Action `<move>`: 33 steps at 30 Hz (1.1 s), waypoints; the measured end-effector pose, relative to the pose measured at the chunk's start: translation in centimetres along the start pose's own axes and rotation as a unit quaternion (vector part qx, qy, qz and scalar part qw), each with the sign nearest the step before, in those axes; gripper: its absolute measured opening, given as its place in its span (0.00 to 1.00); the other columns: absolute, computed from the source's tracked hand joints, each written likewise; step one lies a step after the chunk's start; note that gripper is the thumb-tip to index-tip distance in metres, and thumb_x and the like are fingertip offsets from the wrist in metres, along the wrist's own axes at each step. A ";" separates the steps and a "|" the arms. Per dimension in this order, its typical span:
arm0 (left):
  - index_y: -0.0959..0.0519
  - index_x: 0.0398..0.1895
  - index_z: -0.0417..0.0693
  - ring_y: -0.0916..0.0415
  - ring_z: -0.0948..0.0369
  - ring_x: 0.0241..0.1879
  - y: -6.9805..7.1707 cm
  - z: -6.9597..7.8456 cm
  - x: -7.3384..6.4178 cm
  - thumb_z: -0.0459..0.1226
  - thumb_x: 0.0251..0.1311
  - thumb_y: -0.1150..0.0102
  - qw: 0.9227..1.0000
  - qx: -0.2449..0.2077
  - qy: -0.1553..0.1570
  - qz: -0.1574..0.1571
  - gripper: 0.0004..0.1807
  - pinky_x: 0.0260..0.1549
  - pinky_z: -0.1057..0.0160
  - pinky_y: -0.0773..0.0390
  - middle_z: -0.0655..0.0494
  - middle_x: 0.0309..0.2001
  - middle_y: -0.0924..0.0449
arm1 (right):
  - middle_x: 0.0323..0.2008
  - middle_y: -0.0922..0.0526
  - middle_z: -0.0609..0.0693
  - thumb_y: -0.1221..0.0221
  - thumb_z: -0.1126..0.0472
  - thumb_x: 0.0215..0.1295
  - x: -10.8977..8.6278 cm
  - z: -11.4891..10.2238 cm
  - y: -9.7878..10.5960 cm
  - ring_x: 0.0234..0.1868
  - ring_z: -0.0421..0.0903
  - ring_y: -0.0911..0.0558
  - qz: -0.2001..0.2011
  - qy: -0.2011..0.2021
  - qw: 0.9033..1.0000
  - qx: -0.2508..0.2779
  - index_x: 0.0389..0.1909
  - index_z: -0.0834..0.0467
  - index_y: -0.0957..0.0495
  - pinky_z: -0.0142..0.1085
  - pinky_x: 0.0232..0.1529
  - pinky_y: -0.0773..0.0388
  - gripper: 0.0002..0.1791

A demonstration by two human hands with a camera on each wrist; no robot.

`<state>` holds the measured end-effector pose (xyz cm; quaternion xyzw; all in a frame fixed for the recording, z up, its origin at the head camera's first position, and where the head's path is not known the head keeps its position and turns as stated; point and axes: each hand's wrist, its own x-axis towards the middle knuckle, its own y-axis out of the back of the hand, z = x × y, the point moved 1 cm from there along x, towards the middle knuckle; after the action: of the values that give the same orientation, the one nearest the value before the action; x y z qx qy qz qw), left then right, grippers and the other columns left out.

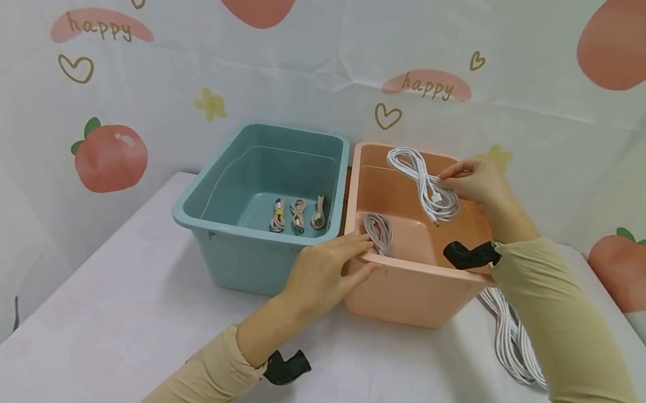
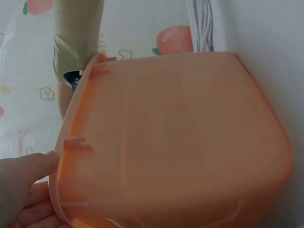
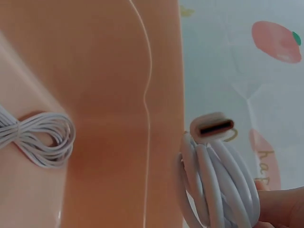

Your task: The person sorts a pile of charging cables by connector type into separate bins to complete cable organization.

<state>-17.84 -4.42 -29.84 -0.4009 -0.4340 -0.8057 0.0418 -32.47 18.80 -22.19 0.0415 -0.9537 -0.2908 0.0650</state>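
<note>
My right hand point(image 1: 476, 180) pinches a coiled white cable point(image 1: 418, 168) above the orange bin point(image 1: 399, 295). In the right wrist view, the cable's plug point(image 3: 213, 127) shows a dark slot, and the loops point(image 3: 221, 185) hang before the fingers. My left hand point(image 1: 318, 277) grips the near left corner of the bin's rim. The left wrist view has its thumb point(image 2: 40, 166) outside the rim and its fingers on the other side. Inside the orange bin, a tied greyish cable point(image 1: 379, 234) lies near the left wall.
A blue-green bin point(image 1: 251, 260) stands left of the orange one, with three small bundled cables point(image 1: 297, 215) on its floor. Thick white cable point(image 1: 512, 341) lies on the table point(image 1: 370, 390) right of the orange bin, partly behind my right sleeve. A printed cloth point(image 1: 322, 41) hangs behind.
</note>
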 end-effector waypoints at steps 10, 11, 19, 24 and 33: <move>0.17 0.45 0.46 0.19 0.59 0.51 0.0 0.1 -0.1 0.43 0.54 0.36 1.000 -0.008 -0.001 -0.001 0.16 0.46 0.60 0.19 0.55 0.47 0.16 | 0.18 0.22 0.35 0.40 0.69 0.58 0.3 0.2 -0.6 0.21 0.31 0.25 -0.013 -0.005 1.000 -0.012 0.38 0.71 0.21 0.25 0.23 0.25 0.09; 0.17 0.45 0.46 0.19 0.59 0.51 0.0 0.1 -0.1 0.43 0.54 0.36 1.000 -0.007 -0.001 0.001 0.16 0.46 0.60 0.19 0.55 0.47 0.16 | 0.23 0.19 0.41 0.41 0.68 0.59 0.3 0.2 -0.7 0.22 0.31 0.24 -0.020 -0.009 1.000 -0.018 0.40 0.71 0.22 0.26 0.26 0.23 0.11; 0.17 0.44 0.46 0.19 0.60 0.50 -0.1 0.0 0.0 0.44 0.54 0.36 1.000 -0.002 -0.003 0.001 0.16 0.45 0.61 0.19 0.54 0.46 0.15 | 0.56 0.27 0.67 0.45 0.57 0.66 0.2 0.4 -1.1 0.49 0.52 0.22 -0.100 -0.039 0.992 -0.071 0.54 0.69 0.31 0.43 0.53 0.21 0.23; 0.17 0.45 0.46 0.20 0.60 0.51 0.0 0.1 -0.1 0.44 0.55 0.37 1.000 -0.005 0.000 -0.003 0.17 0.46 0.61 0.19 0.55 0.46 0.16 | 0.43 0.19 0.53 0.47 0.57 0.67 0.1 0.4 -0.4 0.35 0.35 0.19 -0.113 -0.043 0.993 -0.017 0.58 0.70 0.34 0.33 0.43 0.18 0.24; 0.17 0.45 0.46 0.20 0.59 0.51 0.0 0.1 0.0 0.45 0.55 0.37 1.000 -0.006 0.000 -0.002 0.17 0.47 0.61 0.19 0.54 0.47 0.16 | 0.30 0.19 0.34 0.44 0.55 0.65 -1.5 -0.7 2.3 0.33 0.31 0.18 -0.103 -0.023 0.992 0.069 0.46 0.59 0.28 0.25 0.37 0.19 0.14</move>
<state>-17.73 -4.34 -29.83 -0.4000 -0.4301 -0.8084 0.0375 -30.94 20.46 -20.49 0.1370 -0.9633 -0.2308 0.0096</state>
